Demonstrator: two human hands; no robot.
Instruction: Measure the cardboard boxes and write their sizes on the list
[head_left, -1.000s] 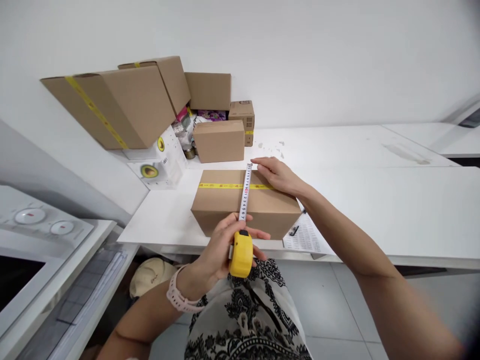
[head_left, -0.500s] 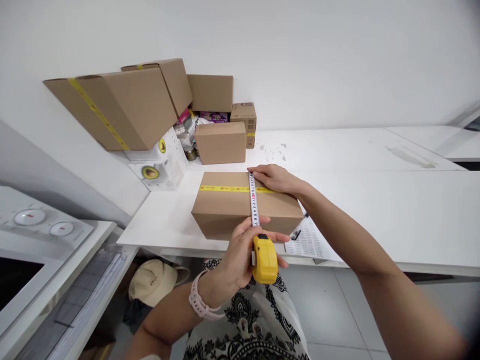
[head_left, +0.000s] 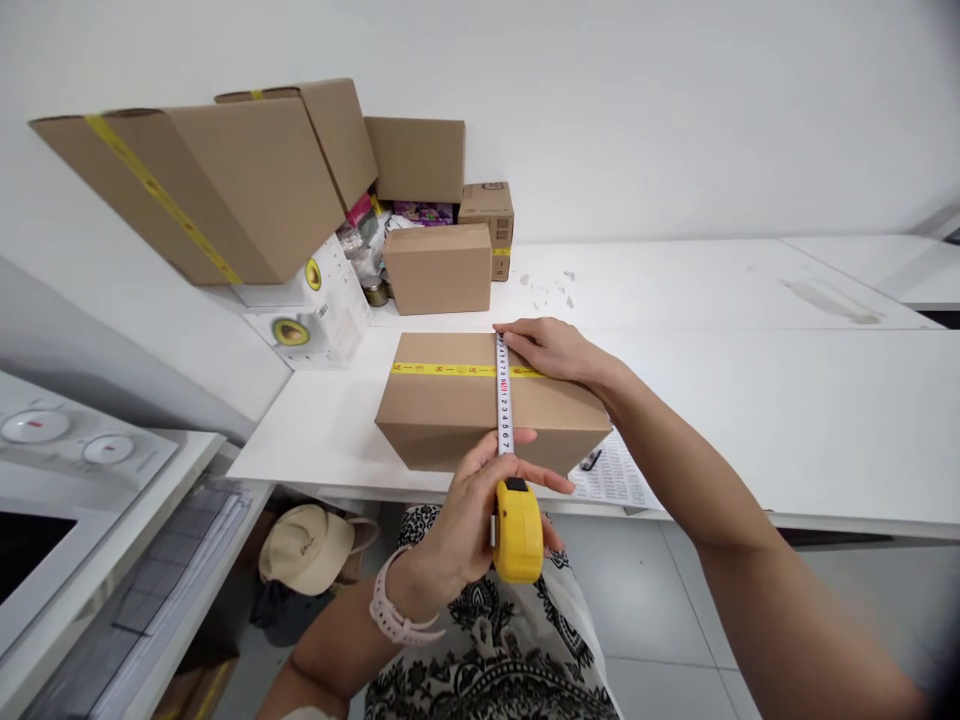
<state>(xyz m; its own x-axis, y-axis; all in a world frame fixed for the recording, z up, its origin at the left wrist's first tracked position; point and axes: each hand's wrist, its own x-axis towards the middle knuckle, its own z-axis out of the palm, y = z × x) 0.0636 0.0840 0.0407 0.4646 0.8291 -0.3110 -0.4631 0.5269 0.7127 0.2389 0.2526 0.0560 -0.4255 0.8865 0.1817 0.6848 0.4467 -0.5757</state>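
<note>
A closed cardboard box [head_left: 442,395] with a strip of yellow printed tape lies on the white table in front of me. Across its top, from the far edge to the near edge, runs the pulled-out blade of a yellow tape measure [head_left: 519,535]. My left hand [head_left: 476,510] grips the tape measure's case just off the near side of the box, some fingers stretched past the blade. At the far edge, my right hand [head_left: 551,345] pinches the blade's end against the box, its palm resting over the top. The blade's very tip is hidden by the fingers.
Large cardboard boxes [head_left: 255,185] are stacked at the back left on white avocado-print cartons [head_left: 300,330]. A smaller box [head_left: 439,270] stands behind mine. A printed sheet [head_left: 619,475] with a black pen lies at the right. A microwave [head_left: 67,460] stands at left, a cap [head_left: 307,550] below.
The view has shifted slightly. Both hands keep their hold on the tape measure; its case sits a little lower and further left in view, with the blade still across the box.
</note>
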